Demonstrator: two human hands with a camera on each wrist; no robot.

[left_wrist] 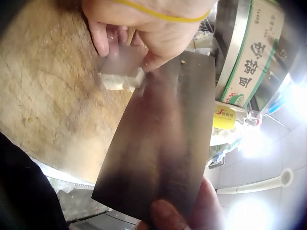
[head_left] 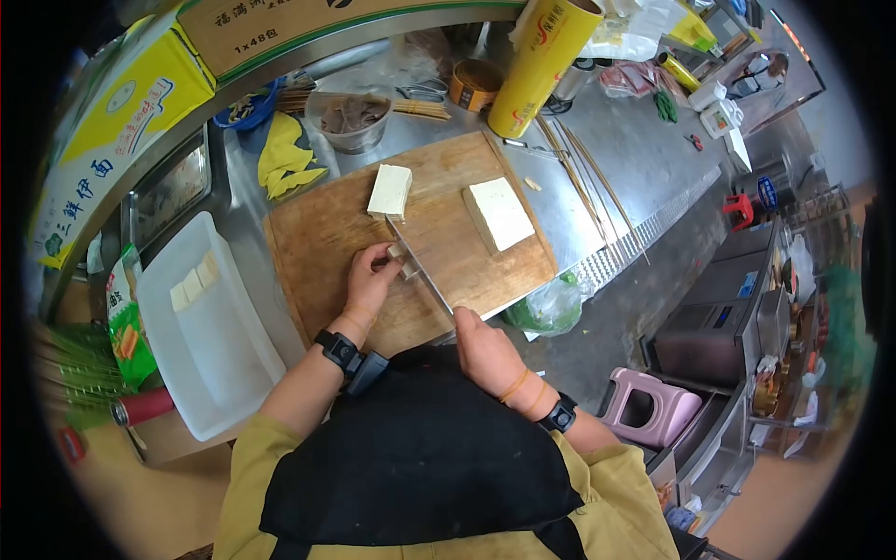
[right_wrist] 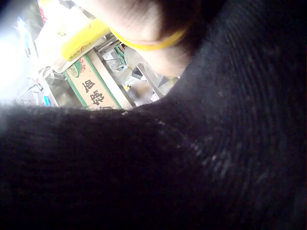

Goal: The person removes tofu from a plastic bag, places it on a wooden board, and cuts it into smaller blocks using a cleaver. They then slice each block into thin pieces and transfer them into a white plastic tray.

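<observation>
On a wooden cutting board (head_left: pixel 327 238), my left hand (head_left: pixel 371 278) pinches a small white tofu piece (left_wrist: pixel 120 80) between thumb and fingers. My right hand (head_left: pixel 487 353) grips a cleaver, whose broad blade (left_wrist: pixel 158 129) stands right beside that piece and the left thumb. In the head view the blade shows as a thin line, its far end at a tofu block (head_left: pixel 390 191). A larger tofu block (head_left: pixel 500 215) lies at the board's right side. The right wrist view is mostly filled by the black apron (right_wrist: pixel 216 143), which hides the blade.
Left of the board, a white plastic tub (head_left: pixel 201 373) has several tofu pieces (head_left: pixel 196 282) in it. Behind the board stand a clear container (head_left: pixel 347 121) of dark food, a tin (head_left: pixel 474 86) and a yellow cling-film roll (head_left: pixel 537 70). Long skewers (head_left: pixel 583 182) lie at the right.
</observation>
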